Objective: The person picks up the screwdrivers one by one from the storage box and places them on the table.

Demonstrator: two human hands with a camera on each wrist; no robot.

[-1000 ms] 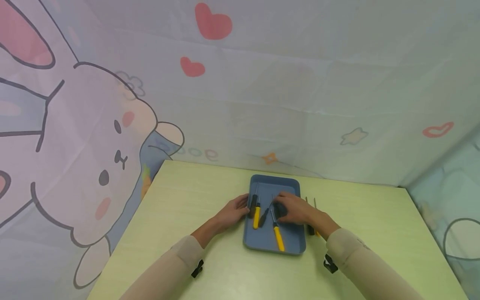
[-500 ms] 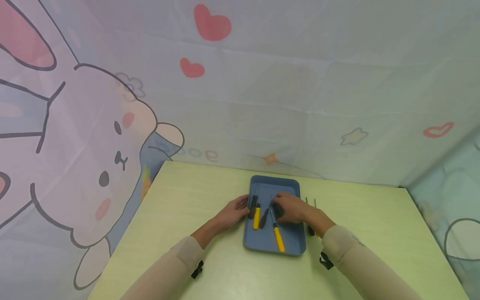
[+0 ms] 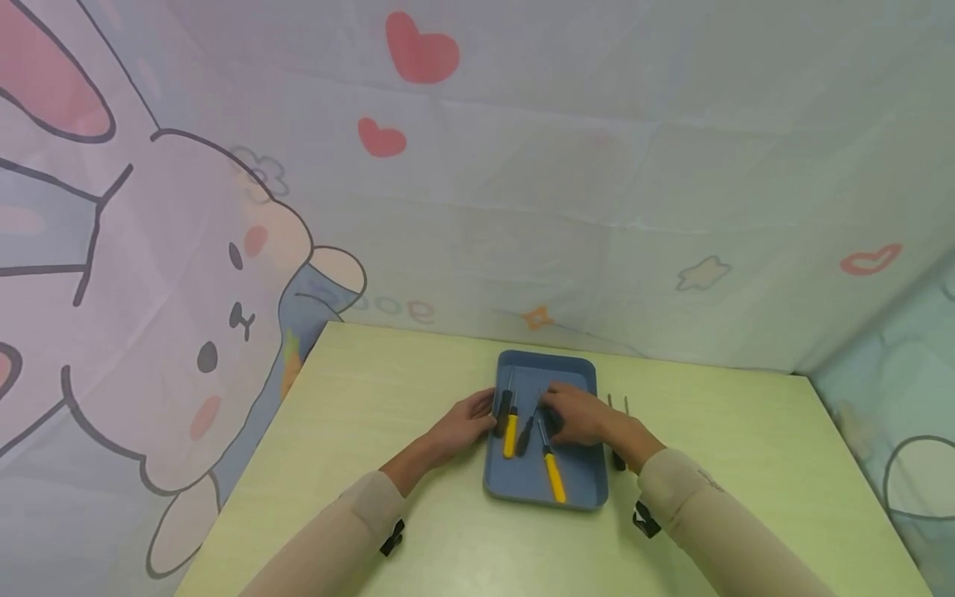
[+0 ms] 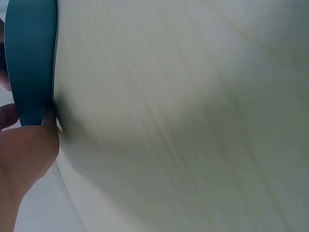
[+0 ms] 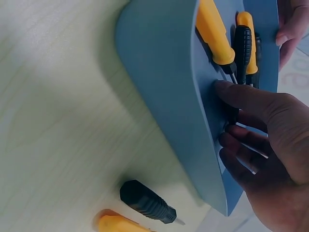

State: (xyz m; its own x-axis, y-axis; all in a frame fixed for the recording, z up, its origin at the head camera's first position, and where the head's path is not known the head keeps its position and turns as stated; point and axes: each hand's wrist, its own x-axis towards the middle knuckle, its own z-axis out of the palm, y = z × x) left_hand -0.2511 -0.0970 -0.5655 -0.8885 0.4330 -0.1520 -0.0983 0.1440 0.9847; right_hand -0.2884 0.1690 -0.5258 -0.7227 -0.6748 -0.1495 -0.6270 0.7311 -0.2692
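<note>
My right hand (image 3: 578,413) reaches over the right side of a blue tray (image 3: 515,487), fingers curled round a dark screwdriver handle (image 5: 232,114) that they mostly hide. Left of it in the tray lie a slanted black-handled screwdriver (image 3: 525,437), a yellow-handled one (image 3: 511,435) and another black-handled one (image 3: 503,413). Nearer the front rests a second yellow screwdriver (image 3: 555,477). My left hand (image 3: 464,421) holds the tray's left wall, with the thumb and fingers on either side of it in the left wrist view.
Just right of the tray, on the pale wooden table (image 3: 403,373), lie a black-handled screwdriver (image 5: 147,200) and a yellow-handled one (image 5: 120,223), partly covered by my right forearm in the head view. A printed cloth (image 3: 537,207) hangs behind the table.
My right hand and forearm have shifted slightly left. The slanted black screwdriver beside it has turned a little straighter. My left hand and the tray stay in place.
</note>
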